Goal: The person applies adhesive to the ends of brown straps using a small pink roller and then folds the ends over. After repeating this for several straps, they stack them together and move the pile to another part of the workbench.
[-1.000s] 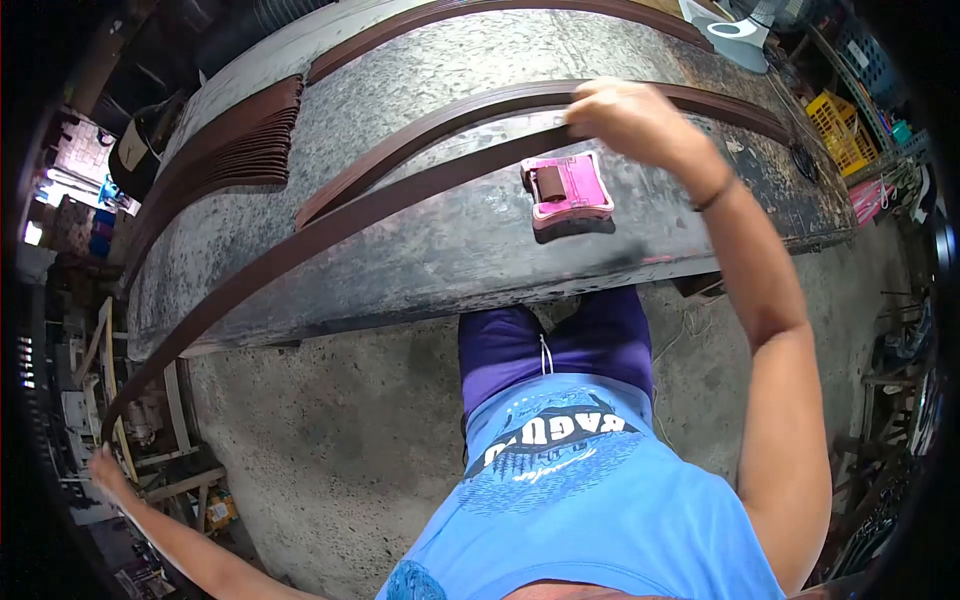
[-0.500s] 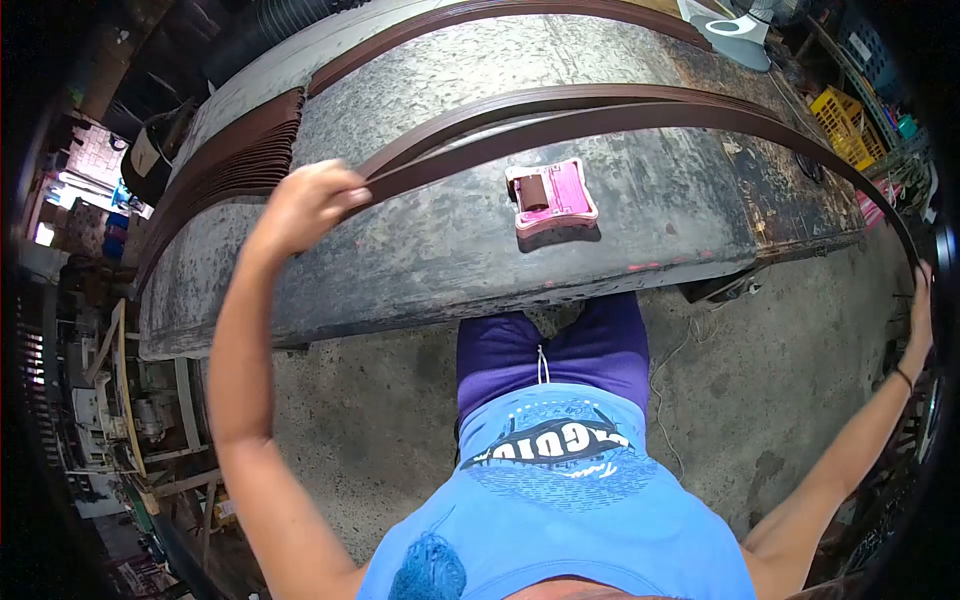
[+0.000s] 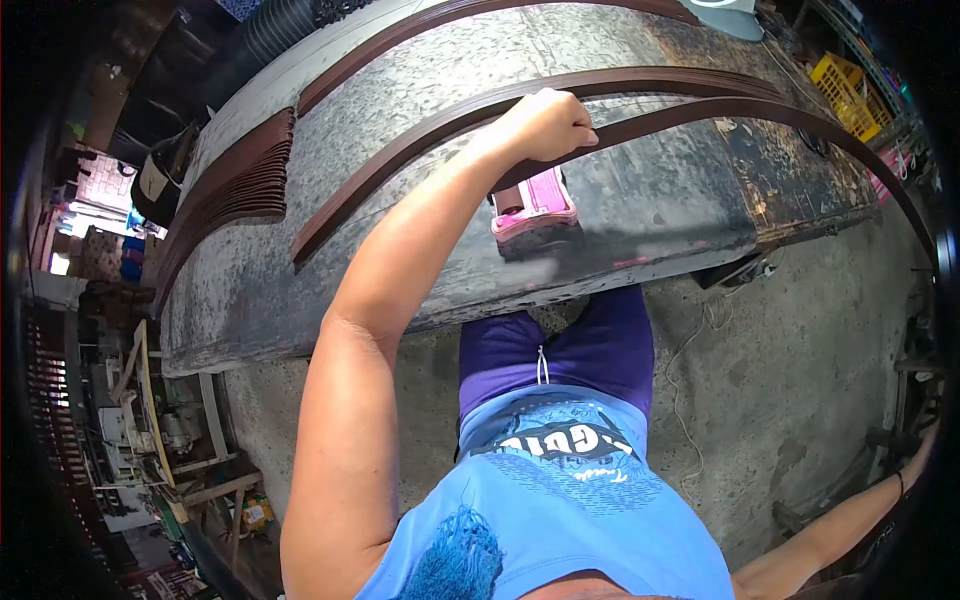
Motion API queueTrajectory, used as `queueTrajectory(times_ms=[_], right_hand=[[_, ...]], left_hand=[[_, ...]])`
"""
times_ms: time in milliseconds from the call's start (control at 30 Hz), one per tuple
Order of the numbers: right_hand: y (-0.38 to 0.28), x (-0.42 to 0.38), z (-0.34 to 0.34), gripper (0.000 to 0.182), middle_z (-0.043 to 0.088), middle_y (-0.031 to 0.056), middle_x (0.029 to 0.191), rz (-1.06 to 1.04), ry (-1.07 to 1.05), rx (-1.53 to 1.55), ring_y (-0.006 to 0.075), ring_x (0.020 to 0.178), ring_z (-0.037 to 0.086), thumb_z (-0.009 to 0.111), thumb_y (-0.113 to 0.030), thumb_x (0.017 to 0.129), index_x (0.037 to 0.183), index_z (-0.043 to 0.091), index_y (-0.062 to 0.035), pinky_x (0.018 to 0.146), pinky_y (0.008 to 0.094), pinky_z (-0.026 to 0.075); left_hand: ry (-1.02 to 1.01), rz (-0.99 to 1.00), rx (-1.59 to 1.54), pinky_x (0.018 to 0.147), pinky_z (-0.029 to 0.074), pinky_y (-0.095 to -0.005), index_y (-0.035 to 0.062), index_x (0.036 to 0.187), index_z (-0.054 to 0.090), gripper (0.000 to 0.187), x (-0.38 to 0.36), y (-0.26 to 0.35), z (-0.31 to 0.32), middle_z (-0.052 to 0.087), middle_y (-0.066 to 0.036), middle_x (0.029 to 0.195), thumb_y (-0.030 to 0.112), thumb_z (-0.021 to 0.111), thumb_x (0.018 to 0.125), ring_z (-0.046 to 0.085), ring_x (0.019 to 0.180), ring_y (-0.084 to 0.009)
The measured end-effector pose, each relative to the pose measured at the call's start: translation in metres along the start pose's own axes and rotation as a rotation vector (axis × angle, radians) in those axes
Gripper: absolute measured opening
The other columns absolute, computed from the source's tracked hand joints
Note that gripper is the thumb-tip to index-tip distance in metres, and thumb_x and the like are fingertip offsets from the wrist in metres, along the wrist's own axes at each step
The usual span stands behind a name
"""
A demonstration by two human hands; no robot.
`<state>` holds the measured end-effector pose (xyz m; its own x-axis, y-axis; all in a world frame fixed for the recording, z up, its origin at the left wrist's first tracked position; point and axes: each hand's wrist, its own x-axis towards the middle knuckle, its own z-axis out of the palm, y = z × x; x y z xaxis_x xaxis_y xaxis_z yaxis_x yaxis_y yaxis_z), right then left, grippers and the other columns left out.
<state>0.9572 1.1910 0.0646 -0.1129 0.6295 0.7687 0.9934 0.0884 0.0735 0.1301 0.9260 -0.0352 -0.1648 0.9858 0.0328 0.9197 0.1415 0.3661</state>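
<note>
In the head view, your left hand (image 3: 548,125) is closed on a long brown strip (image 3: 700,112), thumb and fingers pinching it above the bench (image 3: 400,270). The strip arcs right from your fist, past the bench's right end, and bends down to the picture's dark edge. Your right hand (image 3: 926,455) is at that edge, low and well apart from the left; you cannot tell there whether it is spread or gripping. Just below your left wrist, a pink block (image 3: 540,212) sits on the bench with a small brown piece (image 3: 508,200) at its left side. Behind the held strip lies a curved stack of brown strips (image 3: 400,155). 2 more brown stacks rest farther off: a fanned stack (image 3: 235,170) on the left and a long far stack (image 3: 430,22).
</note>
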Motion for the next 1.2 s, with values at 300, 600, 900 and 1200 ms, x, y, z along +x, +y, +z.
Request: queueTrajectory(times_ms=[300, 600, 900, 1200], right_hand=[[-0.04, -0.003, -0.027, 0.04, 0.067, 0.0193, 0.105, 0.025, -0.002, -0.062, 0.0379, 0.094, 0.062, 0.057, -0.039, 0.092, 0.098, 0.072, -0.0026, 0.083, 0.044, 0.048], [-0.068, 0.004, -0.045, 0.04, 0.066, 0.0187, 0.108, 0.056, -0.022, -0.079, 0.0379, 0.098, 0.061, 0.057, -0.04, 0.091, 0.099, 0.071, -0.0032, 0.085, 0.0442, 0.048], [-0.104, 0.009, -0.055, 0.04, 0.067, 0.0183, 0.108, 0.266, -0.224, 0.003, 0.0378, 0.101, 0.06, 0.055, -0.04, 0.092, 0.098, 0.071, -0.0037, 0.088, 0.0442, 0.047], [-0.081, 0.01, -0.028, 0.044, 0.068, 0.02, 0.097, -0.324, 0.152, -0.17, 0.0389, 0.09, 0.061, 0.053, -0.042, 0.093, 0.095, 0.071, -0.0016, 0.081, 0.0463, 0.047]], left_hand=[[-0.024, -0.019, 0.008, 0.073, 0.051, -0.04, 0.0089, 0.093, 0.073, 0.026, 0.024, 0.013, 0.019, 0.069, -0.015, 0.083, 0.033, 0.067, 0.084, 0.066, 0.079, -0.032], [-0.03, -0.021, 0.014, 0.075, 0.052, -0.0404, 0.0102, 0.094, 0.073, 0.025, 0.024, 0.011, 0.029, 0.069, -0.014, 0.087, 0.032, 0.067, 0.083, 0.066, 0.083, -0.0328], [-0.055, -0.062, 0.046, 0.078, 0.052, -0.0428, 0.0128, 0.095, 0.074, 0.024, 0.009, 0.002, 0.026, 0.07, -0.016, 0.089, 0.032, 0.066, 0.083, 0.067, 0.086, -0.0345], [-0.066, -0.097, 0.062, 0.078, 0.053, -0.0405, 0.0114, 0.095, 0.074, 0.024, -0.01, -0.009, 0.023, 0.07, -0.014, 0.089, 0.031, 0.066, 0.083, 0.067, 0.084, -0.0328]])
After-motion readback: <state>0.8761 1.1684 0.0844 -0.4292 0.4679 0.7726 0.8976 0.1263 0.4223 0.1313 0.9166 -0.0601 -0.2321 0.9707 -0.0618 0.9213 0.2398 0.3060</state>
